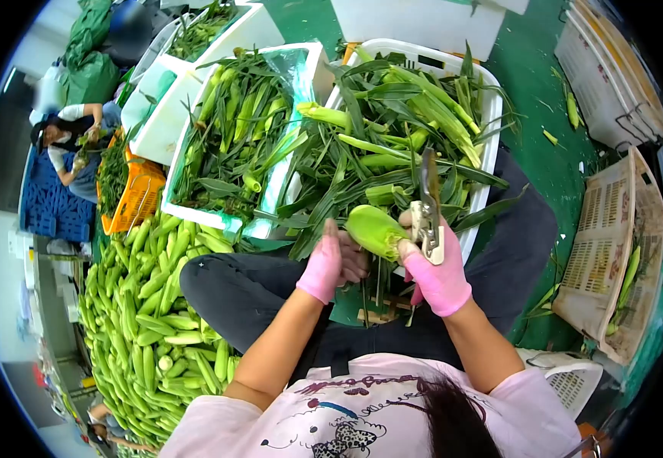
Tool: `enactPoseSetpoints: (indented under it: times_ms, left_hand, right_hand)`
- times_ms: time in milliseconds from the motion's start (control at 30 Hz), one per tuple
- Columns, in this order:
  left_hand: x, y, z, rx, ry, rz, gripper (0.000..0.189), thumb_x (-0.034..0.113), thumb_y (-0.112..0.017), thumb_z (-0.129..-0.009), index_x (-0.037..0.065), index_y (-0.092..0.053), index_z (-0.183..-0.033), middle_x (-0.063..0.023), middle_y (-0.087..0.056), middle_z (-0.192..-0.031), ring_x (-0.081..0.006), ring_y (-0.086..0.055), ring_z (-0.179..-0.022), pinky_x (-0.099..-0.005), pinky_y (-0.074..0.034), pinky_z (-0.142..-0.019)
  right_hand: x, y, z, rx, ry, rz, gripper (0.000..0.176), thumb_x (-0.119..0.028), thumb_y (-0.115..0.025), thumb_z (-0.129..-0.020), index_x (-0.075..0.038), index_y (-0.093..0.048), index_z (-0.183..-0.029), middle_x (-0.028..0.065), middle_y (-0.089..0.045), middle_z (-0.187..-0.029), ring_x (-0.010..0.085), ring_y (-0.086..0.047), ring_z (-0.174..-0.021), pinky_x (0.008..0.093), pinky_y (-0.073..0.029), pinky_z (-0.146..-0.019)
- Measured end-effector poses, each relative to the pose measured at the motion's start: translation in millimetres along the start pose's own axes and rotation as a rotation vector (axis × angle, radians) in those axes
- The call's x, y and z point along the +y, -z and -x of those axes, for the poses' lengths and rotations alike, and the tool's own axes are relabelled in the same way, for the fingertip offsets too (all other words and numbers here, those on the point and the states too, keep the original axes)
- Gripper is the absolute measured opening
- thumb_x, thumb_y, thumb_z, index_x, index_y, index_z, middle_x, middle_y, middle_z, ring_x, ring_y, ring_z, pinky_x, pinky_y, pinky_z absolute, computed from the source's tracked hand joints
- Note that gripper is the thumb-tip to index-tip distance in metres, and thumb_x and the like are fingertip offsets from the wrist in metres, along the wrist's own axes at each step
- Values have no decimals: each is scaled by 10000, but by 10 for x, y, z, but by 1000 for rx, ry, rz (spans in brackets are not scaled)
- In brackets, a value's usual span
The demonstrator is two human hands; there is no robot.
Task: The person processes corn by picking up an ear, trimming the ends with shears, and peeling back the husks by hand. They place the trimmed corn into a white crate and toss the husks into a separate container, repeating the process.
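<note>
Pink shirt (347,412): nearest, just below both wrists, cartoon print on front.
Dark trousers (228,286): spread either side of the hands, knees wide.
Right hand (440,271): pink glove, clenched round shears (428,202), thumb also up against the corn ear's butt; blades pointing up & away from palm, white handles in fist.
Corn ear (373,231): btwn the hands, just L of right thumb, tilted, butt end twd right hand.
Left hand (335,263): pink glove too, just beside the ear on its L; not clenched, fingers loosely bent; touching ear or not, can't tell.
White crate (492,141): right beyond both hands, heaped w/ long leaves (385,91) & stalks.
Foam box (318,72): beyond left hand, off to its L, lined w/ greenish plastic, full of leafy greens.
Corn pile (148,328): big one, L of left hand, past the knee.
Slatted crate (598,229): well R of right hand, green bits inside.
Orange crate (142,187): farther out, up-L of left hand, greens in it.
Co-worker (68,137): way off L of left hand, dark cap on, gripping sth green.
</note>
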State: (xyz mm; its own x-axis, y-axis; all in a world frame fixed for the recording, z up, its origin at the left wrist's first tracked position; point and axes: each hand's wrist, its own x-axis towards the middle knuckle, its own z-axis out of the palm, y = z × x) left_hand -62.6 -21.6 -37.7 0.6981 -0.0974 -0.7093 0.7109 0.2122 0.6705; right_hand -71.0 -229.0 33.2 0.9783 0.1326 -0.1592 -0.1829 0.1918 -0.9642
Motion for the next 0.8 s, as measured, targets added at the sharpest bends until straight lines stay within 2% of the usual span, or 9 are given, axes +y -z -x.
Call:
enactPoseSetpoints:
  times_ms: [100, 167, 233, 300, 367, 433, 467, 667, 800]
  left_hand:
    - [10, -95, 373, 171, -689, -380, 475, 461, -462, -1048, 32, -556, -867, -50, -587, -707, -116, -549, -582, -257, -441, -532]
    - [220, -473, 679, 214, -756, -611, 131, 116, -621, -932, 26, -545, -877, -30, -519, -675, -108, -498, -606, -270, -419, -560]
    - [272, -550, 673, 312, -701, -727, 141, 108, -675, -900, 31, -559, -875, -102, -579, -730, -193, -563, -629, -325, -481, -596]
    - [201, -448, 534, 318, -913, -927, 120, 91, -666, -894, 31, -564, -908, -126, -587, -773, -209, -584, -643, -332, -484, -594]
    - [87, -301, 394, 218, -1045, -882, 113, 102, -607, -922, 11, -579, -983, -113, -594, -816, -203, -623, -684, -342, -504, -604]
    - [42, -218, 349, -54, -484, -2, 179, 148, -552, -965, -6, -578, -1052, -69, -585, -797, -205, -601, -667, -347, -525, -616]
    - [54, -191, 367, -103, -301, 302, 232, 286, -468, -1051, 86, -577, -1005, 10, -518, -738, -163, -525, -643, -304, -459, -610]
    - [184, -218, 636, -443, -285, 737, 300, 413, -452, -1046, 135, -543, -977, 54, -392, -664, -109, -369, -497, -291, -334, -503]
    - [298, -216, 829, -480, -331, 579, 389, 473, -424, -1053, 136, -507, -878, 35, -395, -591, -132, -326, -423, -296, -319, -468]
  right_hand:
    - [128, -43, 4, 88, 131, 200, 321, -61, -669, -838, -51, -570, -1144, 49, -620, -871, 144, -600, -750, 292, -507, -704]
    - [166, -157, 27, 115, 230, 429, 348, -76, -687, -818, -53, -570, -1145, 85, -642, -825, 200, -637, -702, 316, -520, -670]
    - [131, -233, 21, 151, 318, 560, 383, -82, -706, -783, -58, -569, -1140, 135, -657, -782, 293, -674, -685, 355, -530, -637]
    - [123, -231, 41, 134, 350, 625, 390, -75, -708, -773, -59, -568, -1137, 142, -669, -790, 307, -687, -705, 357, -531, -640]
    - [123, -102, 82, 24, 275, 524, 389, -62, -698, -787, -52, -563, -1152, 100, -634, -816, 227, -637, -668, 341, -524, -620]
    - [-6, 22, 138, -7, -41, 37, 395, -101, -684, -821, -46, -554, -1190, 53, -601, -914, 153, -589, -691, 308, -513, -589]
    - [-106, 144, 140, -33, -113, -104, 408, -135, -658, -853, -35, -538, -1230, 35, -572, -993, 119, -579, -774, 270, -516, -624]
    - [13, 185, 184, -103, -66, -757, 515, -202, -687, -841, -35, -466, -1275, 17, -510, -907, 129, -532, -789, 295, -479, -747]
    - [-19, 72, 186, -111, -50, -935, 493, -172, -700, -829, -40, -439, -1225, 10, -493, -858, 126, -536, -793, 321, -504, -813]
